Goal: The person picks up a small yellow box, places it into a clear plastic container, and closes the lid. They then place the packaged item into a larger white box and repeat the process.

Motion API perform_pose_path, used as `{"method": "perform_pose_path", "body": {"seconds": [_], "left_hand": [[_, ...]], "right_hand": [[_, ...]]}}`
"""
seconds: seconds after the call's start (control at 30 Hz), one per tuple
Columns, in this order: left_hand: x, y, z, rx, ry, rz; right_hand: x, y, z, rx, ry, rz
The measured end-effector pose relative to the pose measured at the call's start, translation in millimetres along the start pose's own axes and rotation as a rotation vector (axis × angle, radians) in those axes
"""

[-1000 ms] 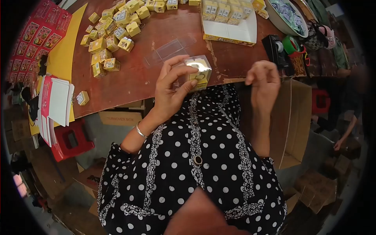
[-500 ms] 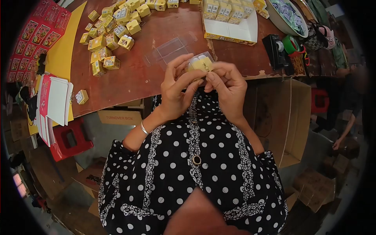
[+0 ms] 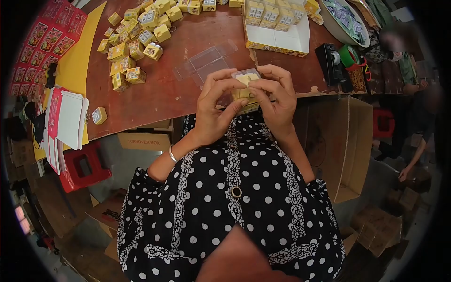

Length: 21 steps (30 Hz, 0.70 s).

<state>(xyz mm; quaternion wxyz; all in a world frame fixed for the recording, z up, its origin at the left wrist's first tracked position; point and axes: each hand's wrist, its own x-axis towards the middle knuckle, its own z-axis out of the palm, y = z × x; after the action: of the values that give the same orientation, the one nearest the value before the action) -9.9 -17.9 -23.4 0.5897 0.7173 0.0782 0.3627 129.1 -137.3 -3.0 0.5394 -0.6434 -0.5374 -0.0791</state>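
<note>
Gripping a small clear box with a yellow carton inside, the left hand and right hand curl closed around it, above the worktop edge.

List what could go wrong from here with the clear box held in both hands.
1. The clear box is pinched only at the fingertips of the left hand and right hand, above the table edge; if the grip slips, it may fall to the lap or floor.
2. Pressing too hard might dent its thin walls.
3. The flat clear sheets just beyond could get swept aside.
</note>
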Motion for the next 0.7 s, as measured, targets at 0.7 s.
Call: {"method": "perform_pose_path", "body": {"seconds": [0.7], "left_hand": [[16, 10, -19, -0.036, -0.478, -0.456]], "right_hand": [[12, -1, -53, 0.361, -0.605, 0.551]]}}
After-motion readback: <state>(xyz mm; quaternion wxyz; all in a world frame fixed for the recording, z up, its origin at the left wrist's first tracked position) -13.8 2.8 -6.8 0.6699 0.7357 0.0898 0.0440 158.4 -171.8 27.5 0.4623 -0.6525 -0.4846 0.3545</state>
